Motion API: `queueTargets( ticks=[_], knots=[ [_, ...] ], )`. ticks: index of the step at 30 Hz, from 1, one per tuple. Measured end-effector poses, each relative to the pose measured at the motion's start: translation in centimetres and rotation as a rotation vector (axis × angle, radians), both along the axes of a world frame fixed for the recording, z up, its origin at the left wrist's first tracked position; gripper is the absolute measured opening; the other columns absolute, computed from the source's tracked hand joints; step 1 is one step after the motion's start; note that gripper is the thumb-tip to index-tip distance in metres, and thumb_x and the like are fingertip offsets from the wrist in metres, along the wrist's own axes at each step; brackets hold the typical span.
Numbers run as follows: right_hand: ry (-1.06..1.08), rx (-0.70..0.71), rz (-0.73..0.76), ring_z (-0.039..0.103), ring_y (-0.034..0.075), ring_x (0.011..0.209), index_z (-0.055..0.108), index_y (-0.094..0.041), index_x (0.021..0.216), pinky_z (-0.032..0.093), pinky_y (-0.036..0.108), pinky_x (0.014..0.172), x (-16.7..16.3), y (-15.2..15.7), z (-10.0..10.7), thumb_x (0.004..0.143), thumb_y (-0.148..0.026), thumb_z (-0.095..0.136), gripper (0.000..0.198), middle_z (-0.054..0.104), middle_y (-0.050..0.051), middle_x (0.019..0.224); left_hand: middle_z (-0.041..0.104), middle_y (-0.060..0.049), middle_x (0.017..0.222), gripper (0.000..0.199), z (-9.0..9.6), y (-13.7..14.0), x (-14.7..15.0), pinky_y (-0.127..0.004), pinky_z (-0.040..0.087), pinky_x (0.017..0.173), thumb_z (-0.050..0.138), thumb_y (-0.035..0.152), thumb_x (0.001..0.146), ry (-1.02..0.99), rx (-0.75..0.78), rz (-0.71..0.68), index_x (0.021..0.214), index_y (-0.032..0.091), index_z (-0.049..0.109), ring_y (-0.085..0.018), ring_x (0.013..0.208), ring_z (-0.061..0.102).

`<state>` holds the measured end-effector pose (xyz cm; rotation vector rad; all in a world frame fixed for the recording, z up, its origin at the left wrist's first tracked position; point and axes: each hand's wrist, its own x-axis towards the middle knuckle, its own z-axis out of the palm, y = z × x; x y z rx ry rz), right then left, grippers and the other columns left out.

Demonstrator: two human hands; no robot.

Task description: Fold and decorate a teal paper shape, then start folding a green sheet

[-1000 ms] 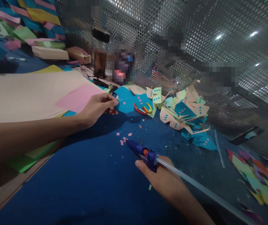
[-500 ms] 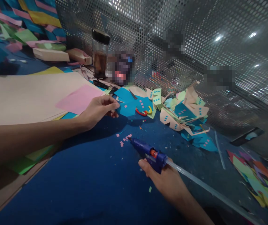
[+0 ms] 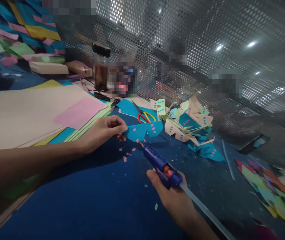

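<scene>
Pinched at its left end by my left hand (image 3: 105,133), a blue paper cutout (image 3: 142,130) with small pink squares stuck on it is held tilted just above the table. My right hand (image 3: 173,198) grips a dark blue glue gun (image 3: 154,158) with a long clear glue stick (image 3: 202,208) out of its back. A tiny pink square sits at the gun's nozzle, right by the cutout's lower edge; whether it touches the paper I cannot tell. Loose pink paper squares (image 3: 125,158) lie on the table below my left hand.
Red-and-yellow-handled scissors (image 3: 146,116) lie behind the cutout. Folded paper pieces (image 3: 192,121) are heaped beside the perforated metal screen (image 3: 142,40). Paper sheets (image 3: 32,110) stack at left, near a dark-lidded jar (image 3: 101,68). Coloured scraps (image 3: 269,190) lie at right.
My left hand has lifted the blue cutout and tilted it up, away from the scissors. The glue gun's nozzle has moved from the loose pink squares up to the cutout's edge, with one square on it.
</scene>
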<state>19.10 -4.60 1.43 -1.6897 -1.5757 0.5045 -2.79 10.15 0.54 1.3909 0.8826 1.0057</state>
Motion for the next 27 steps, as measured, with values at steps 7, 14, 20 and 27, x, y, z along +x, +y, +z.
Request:
queueTargets(
  ticks=[7, 14, 20, 27],
  knots=[
    [-0.107, 0.058, 0.094, 0.064, 0.018, 0.062, 0.058, -0.023, 0.073, 0.050, 0.028, 0.057, 0.6, 0.3, -0.8, 0.092, -0.048, 0.061, 0.032, 0.062, 0.001, 0.065, 0.065, 0.001, 0.067, 0.023, 0.4, -0.6, 0.2, -0.025, 0.050, 0.063, 0.074, 0.035, 0.083, 0.028, -0.018, -0.054, 0.081, 0.017, 0.061, -0.014, 0.062, 0.065],
    [-0.215, 0.099, 0.194, 0.057, 0.016, 0.064, 0.046, -0.023, 0.069, 0.041, 0.027, 0.057, 1.0, 0.7, -0.6, 0.096, -0.038, 0.058, 0.033, 0.057, 0.001, 0.068, 0.064, 0.002, 0.065, 0.022, 0.6, -0.7, 0.2, -0.026, 0.049, 0.061, 0.072, 0.035, 0.083, 0.056, -0.011, -0.070, 0.081, 0.017, 0.060, -0.014, 0.061, 0.065],
    [-0.351, 0.185, 0.373, 0.058, 0.021, 0.079, 0.054, -0.022, 0.085, 0.043, 0.033, 0.071, 2.8, 1.2, -0.7, 0.089, -0.020, 0.063, 0.010, 0.063, 0.004, 0.083, 0.063, 0.002, 0.063, 0.022, 0.9, -0.5, -0.1, -0.024, 0.046, 0.059, 0.072, 0.036, 0.083, 0.138, 0.045, -0.091, 0.081, 0.017, 0.061, -0.013, 0.059, 0.061],
    [-0.463, 0.200, 0.463, 0.057, 0.023, 0.082, 0.053, -0.022, 0.089, 0.040, 0.037, 0.079, 3.4, 1.4, -0.5, 0.092, -0.023, 0.055, 0.003, 0.061, 0.004, 0.085, 0.060, 0.002, 0.066, 0.022, 1.1, -0.3, -0.2, -0.023, 0.043, 0.055, 0.071, 0.037, 0.083, 0.211, 0.088, -0.097, 0.079, 0.017, 0.062, -0.011, 0.057, 0.058]
  ],
)
